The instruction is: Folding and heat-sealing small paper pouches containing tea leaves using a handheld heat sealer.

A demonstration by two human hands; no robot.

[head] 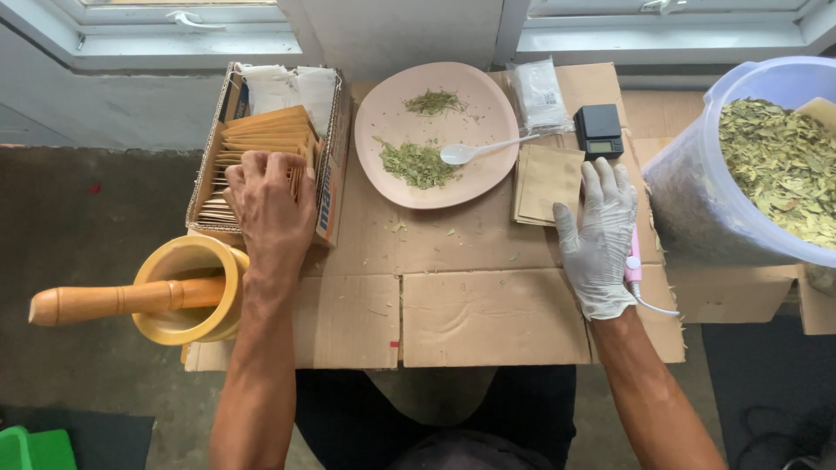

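My bare left hand (268, 204) reaches into a cardboard box (332, 165) at the left, its fingers bent over a row of upright brown paper envelopes (261, 135). My right hand (599, 235), in a white glove, lies flat and spread on the cardboard surface (488, 305), beside a small stack of brown envelopes (544, 181). A pink plate (392, 104) holds two piles of crushed green leaves (418, 163) and a white plastic spoon (483, 150).
A yellow mortar (178, 261) with a wooden pestle (96, 301) stands at the left edge. A small black scale (598, 130) and a clear packet (538, 94) lie behind the envelopes. A big plastic tub (688, 200) of dried leaves sits right. A pink tool (633, 261) lies by my right hand.
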